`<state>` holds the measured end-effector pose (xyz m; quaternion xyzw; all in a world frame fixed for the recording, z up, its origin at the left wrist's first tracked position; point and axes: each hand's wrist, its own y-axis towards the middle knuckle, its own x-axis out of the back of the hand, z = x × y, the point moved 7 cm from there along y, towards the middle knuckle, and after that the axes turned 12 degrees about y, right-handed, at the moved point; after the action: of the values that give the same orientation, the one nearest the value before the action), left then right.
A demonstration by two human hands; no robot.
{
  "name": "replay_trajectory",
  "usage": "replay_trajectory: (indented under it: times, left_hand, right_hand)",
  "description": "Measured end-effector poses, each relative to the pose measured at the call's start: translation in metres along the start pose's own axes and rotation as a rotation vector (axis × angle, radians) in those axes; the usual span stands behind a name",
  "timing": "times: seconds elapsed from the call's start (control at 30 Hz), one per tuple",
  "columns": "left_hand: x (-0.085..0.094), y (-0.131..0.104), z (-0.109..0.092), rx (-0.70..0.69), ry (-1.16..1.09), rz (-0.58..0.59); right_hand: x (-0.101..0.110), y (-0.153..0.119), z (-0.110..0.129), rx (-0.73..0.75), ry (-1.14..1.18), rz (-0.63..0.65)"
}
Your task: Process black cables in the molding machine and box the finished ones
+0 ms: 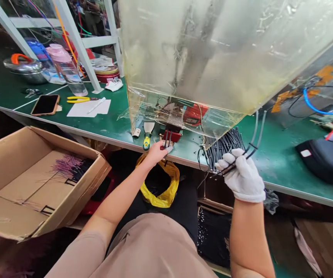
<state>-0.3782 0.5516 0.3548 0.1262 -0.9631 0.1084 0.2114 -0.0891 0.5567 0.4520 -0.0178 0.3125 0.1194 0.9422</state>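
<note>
My right hand (244,175), in a white glove, is closed around a pair of thin black cables (255,146) with a small black crosspiece joining them. Their upper ends rise beside the clear plastic guard. Just left of that glove, a bundle of similar black cables (224,146) lies on the bench. My left hand (156,152), bare except for pale coverings on its fingertips, is pinched at the front of a small red fixture (174,136). Two short dark prongs (168,137) stand between its fingers and the fixture; their lower ends are hidden.
The clear guard (184,58) hangs over the machine. A scraper (147,137) lies beside the fixture. Below are a yellow-rimmed bag (172,193) and, left, a cardboard box (24,170) with purple-wired parts. Farther left are a phone (46,105), pliers (78,99) and bottle (68,71).
</note>
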Motion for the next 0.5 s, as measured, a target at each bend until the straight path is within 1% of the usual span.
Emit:
replay_trajectory:
  times: [0.07,0.13,0.17,0.23,0.3,0.33,0.43,0.5]
  left_hand:
    - [-0.007,-0.008,-0.002,0.017,-0.066,0.077]
    - [-0.013,-0.016,-0.005,0.026,-0.110,0.138]
    - [-0.014,-0.019,-0.006,0.025,-0.123,0.152]
    - [-0.009,-0.028,-0.011,0.008,-0.142,0.150]
    - [0.000,-0.043,-0.017,-0.028,-0.153,0.153]
    - [0.006,-0.054,-0.022,-0.064,-0.163,0.178]
    - [0.026,-0.099,-0.038,-0.204,-0.269,0.273]
    - [0.047,-0.127,-0.043,-0.262,-0.390,0.248]
  right_hand:
    - [-0.001,-0.001,-0.001,0.054,-0.018,-0.026]
    - [-0.006,-0.002,-0.004,0.068,-0.035,-0.027]
    - [-0.010,-0.003,-0.006,0.061,-0.046,-0.017]
    - [-0.019,-0.006,-0.011,0.040,-0.077,0.006]
    - [-0.029,-0.012,-0.014,0.021,-0.108,0.025]
    - [-0.034,-0.015,-0.015,0.019,-0.116,0.034]
    - [-0.051,-0.023,-0.022,-0.003,-0.121,0.071]
    - [-0.063,-0.025,-0.036,-0.067,-0.106,0.107]
